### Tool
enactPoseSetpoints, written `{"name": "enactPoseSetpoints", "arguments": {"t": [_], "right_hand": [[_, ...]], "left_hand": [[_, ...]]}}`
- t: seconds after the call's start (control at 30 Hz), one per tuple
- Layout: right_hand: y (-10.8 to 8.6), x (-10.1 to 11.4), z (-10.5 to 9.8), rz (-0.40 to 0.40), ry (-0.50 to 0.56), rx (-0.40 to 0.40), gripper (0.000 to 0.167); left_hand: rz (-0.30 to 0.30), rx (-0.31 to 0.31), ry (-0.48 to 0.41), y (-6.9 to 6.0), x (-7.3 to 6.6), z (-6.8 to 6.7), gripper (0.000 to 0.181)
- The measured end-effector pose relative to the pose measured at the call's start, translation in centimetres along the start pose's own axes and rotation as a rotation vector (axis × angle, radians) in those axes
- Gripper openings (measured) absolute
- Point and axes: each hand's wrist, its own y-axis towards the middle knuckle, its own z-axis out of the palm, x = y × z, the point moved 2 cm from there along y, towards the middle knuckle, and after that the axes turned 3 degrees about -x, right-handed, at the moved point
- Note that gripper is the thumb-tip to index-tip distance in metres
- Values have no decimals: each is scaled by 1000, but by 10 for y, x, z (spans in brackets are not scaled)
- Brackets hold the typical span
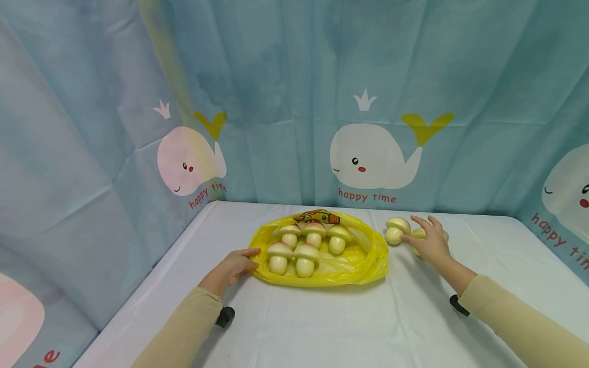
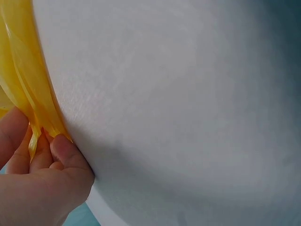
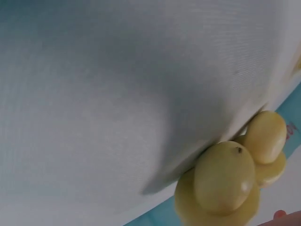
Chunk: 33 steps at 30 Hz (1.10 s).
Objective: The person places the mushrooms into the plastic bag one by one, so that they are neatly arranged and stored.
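Note:
A yellow plastic bag (image 1: 340, 276) lies spread open on the table, with several toy mushrooms (image 1: 306, 259) inside it. At its left edge my left hand (image 1: 232, 266) pinches a fold of the plastic; the left wrist view shows the fingers (image 2: 69, 151) curled about the bag (image 2: 19, 61). To the right of the bag are two more mushrooms, one (image 1: 397, 230) beside the thumb and another (image 1: 418, 233) partly hidden behind my right hand (image 1: 432, 244). The right hand's fingers are spread over them. Both mushrooms (image 3: 225, 176) show at the lower right of the right wrist view.
A white cloth covers the table (image 1: 322, 327). Behind it and along the left hangs a blue curtain (image 1: 276, 153) printed with whales. A printed cartoon figure (image 1: 317, 217) marks the bag's far rim.

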Motion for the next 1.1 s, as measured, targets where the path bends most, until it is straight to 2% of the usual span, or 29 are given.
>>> {"name": "enactPoseSetpoints", "arguments": {"t": [0.17,0.43,0.77,1.1], "right_hand": [[5,-10,-1,60,3,17,75],[10,-20,-1,185,70,106,77],[14,-25,-3,245,107,106,79],[11,-22,-8,334,223,68,81]], "left_hand": [[-3,-4,-5,0,0,0,50],[0,-5,-12,-1,1,0,49],[-1,-14,-9,-1,0,0,49],[0,-10,-21,1,1,0,49]]}}
